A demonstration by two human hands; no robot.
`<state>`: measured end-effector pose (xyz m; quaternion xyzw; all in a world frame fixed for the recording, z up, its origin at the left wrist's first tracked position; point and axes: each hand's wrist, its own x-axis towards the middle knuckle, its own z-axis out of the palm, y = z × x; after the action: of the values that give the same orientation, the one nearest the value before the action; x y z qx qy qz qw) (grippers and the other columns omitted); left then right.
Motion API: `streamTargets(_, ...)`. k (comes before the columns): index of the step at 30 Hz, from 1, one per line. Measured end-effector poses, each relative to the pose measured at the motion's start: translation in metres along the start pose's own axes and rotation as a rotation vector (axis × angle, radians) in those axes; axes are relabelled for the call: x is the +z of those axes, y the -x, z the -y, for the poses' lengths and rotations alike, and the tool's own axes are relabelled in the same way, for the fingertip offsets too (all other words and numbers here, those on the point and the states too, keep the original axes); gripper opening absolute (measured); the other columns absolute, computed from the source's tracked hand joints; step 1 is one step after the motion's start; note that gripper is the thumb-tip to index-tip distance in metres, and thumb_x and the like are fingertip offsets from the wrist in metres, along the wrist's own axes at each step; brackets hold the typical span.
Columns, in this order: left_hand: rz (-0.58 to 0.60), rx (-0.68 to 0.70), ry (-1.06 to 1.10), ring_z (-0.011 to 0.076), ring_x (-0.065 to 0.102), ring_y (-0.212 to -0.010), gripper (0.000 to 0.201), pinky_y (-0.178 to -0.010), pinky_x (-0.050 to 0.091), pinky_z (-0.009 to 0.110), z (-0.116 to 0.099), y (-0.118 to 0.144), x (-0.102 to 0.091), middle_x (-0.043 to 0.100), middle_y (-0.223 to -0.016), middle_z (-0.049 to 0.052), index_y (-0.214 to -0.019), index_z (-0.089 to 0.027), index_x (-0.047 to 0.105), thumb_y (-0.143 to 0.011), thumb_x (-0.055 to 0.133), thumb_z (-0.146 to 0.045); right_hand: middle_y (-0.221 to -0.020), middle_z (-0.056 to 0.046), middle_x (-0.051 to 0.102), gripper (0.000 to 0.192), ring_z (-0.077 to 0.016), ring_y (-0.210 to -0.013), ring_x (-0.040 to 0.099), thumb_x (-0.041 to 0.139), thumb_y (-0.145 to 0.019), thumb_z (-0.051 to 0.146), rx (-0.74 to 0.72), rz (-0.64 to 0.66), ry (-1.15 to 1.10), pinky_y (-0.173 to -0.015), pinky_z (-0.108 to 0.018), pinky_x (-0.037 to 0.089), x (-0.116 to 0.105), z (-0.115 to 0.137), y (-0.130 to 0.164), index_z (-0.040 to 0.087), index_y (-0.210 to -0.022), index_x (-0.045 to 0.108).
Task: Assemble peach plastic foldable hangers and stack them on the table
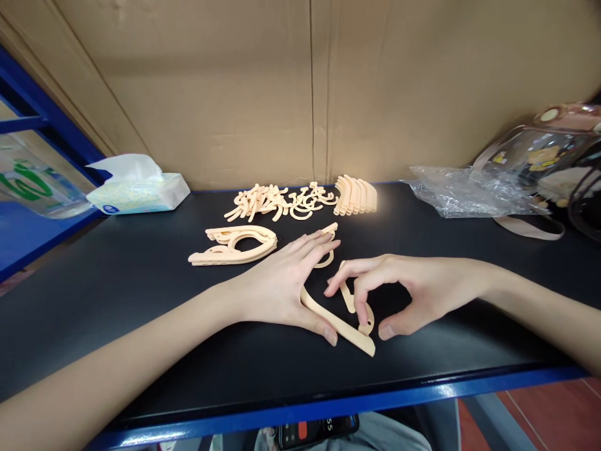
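Note:
My left hand [286,275] lies palm down over a beige folding-hanger arm [345,329], its fingers stretched out and the thumb along the near edge. Those fingers cover much of the hanger, and a curved hook [326,258] shows beyond them. My right hand [399,294] arches over a small beige piece [347,295] and a rounded end with a hole [370,321]. One fingertip touches that rounded end, while a slight gap separates it from the thumb. Left of my left hand lies a folded beige hanger [235,245].
Loose short pieces [258,202], several hooks [307,200] and a row of curved arms [355,195] lie at the back. A tissue box [141,193] stands left. Clear plastic wrapping [469,191] and a transparent bag [544,150] are at right. A phone [323,431] lies below the table edge.

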<state>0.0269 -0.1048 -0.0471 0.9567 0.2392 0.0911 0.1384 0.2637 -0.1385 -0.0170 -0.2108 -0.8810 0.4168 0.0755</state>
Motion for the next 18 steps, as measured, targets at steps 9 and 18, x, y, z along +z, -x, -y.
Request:
streamTargets(9, 0.017, 0.004, 0.016, 0.0318, 0.014, -0.144, 0.12, -0.115, 0.021, 0.051, 0.002, 0.0, 0.0, 0.022, -0.154, 0.019, -0.147, -0.013, 0.021, -0.056, 0.067, -0.076, -0.08, 0.001, 0.063, 0.014, -0.0091, -0.068, 0.057, 0.064, -0.083, 0.029, 0.118, -0.344, -0.295, -0.063, -0.023, 0.047, 0.011, -0.021, -0.011, 0.016, -0.081, 0.059)
streamTargets(18, 0.021, -0.003, 0.07, 0.0321, 0.014, -0.144, 0.117, -0.115, 0.023, 0.051, 0.004, 0.0, 0.001, 0.02, -0.155, 0.018, -0.147, -0.015, 0.02, -0.058, 0.07, -0.071, -0.094, -0.002, 0.067, 0.019, -0.0132, -0.084, 0.059, 0.062, -0.085, 0.034, 0.033, -0.374, 0.066, -0.074, -0.027, 0.045, 0.01, -0.026, -0.011, 0.017, -0.094, 0.065)
